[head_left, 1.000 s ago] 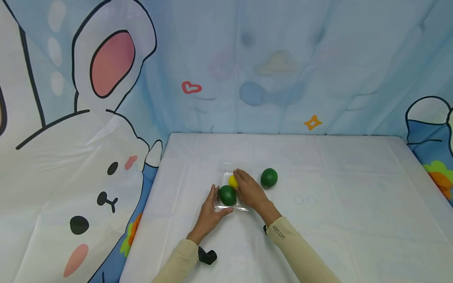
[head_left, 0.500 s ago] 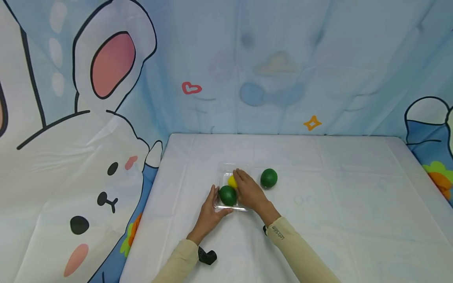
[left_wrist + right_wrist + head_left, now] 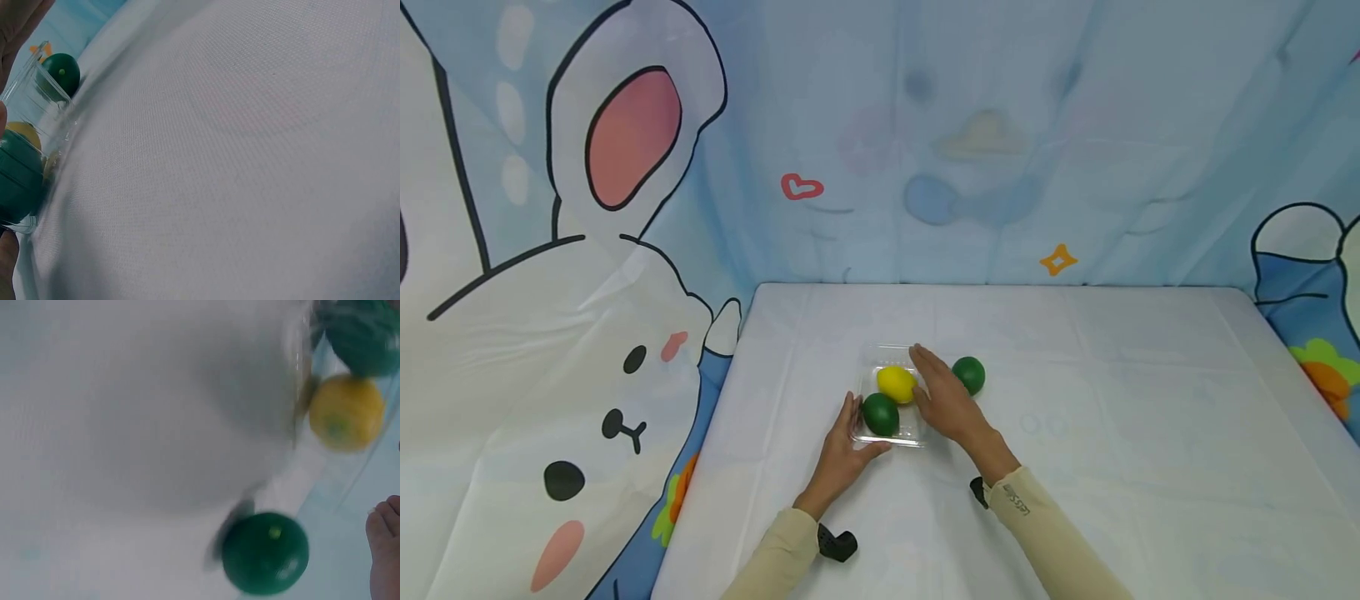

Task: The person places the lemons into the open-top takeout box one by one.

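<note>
A clear plastic box point(image 3: 912, 441) stands on the white table, holding a yellow lemon point(image 3: 895, 384) at its middle and a round dark green fruit point(image 3: 880, 415) at its near left. My left hand point(image 3: 841, 461) grips the box's near left corner, fingers along the left side and thumb at the front edge. Over the box's right side is my right hand point(image 3: 951, 407), its fingers extended beside the lemon and nothing in its grasp. A second green fruit point(image 3: 972, 375) lies on the table just beyond the right hand, partly hidden by it in the head view.
The white cloth-covered table point(image 3: 1150, 433) ends at a blue printed curtain point(image 3: 850, 100) behind. A cartoon rabbit print point(image 3: 497, 417) covers the cloth on the left. A black wrist device point(image 3: 837, 544) sits at the left sleeve.
My right hand has let go of the lemon and shifted right, exposing it inside the box. The left hand keeps its hold on the box.
</note>
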